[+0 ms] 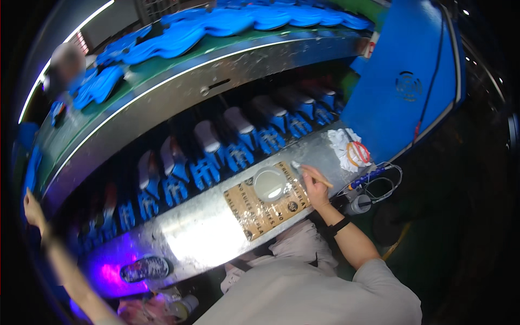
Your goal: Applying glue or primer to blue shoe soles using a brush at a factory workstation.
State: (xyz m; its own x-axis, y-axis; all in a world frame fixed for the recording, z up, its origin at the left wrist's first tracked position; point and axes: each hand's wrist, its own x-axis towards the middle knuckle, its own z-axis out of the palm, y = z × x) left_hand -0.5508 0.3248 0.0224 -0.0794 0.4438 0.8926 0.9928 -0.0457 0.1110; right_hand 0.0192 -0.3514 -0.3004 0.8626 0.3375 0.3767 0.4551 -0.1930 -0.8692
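My right hand [316, 187] is closed around a brush [323, 179] with a wooden handle. The brush's pale tip lies by a round translucent bowl [270, 184] holding whitish liquid. That bowl stands on a brown printed sheet [252, 212] spread over the metal ledge [154, 230] before me. Far to the left, my left arm reaches out and my left hand [34, 211] is raised, its fingers pinched at the lower end of a long blue piece [32, 167]. Blur and the picture's rim hide that piece's exact kind. A dark shoe sole [145, 269] rests on the ledge's left end.
Pale shoe-like forms on blue holders [205, 172] line the recess behind the ledge. Wavy blue pieces [216, 24] cover the green upper surface. Crumpled white cloth [344, 142], a blue panel [403, 76], looped cable [398, 176] and a small pot [360, 204] are at right. A blurred person [66, 65] stands far left.
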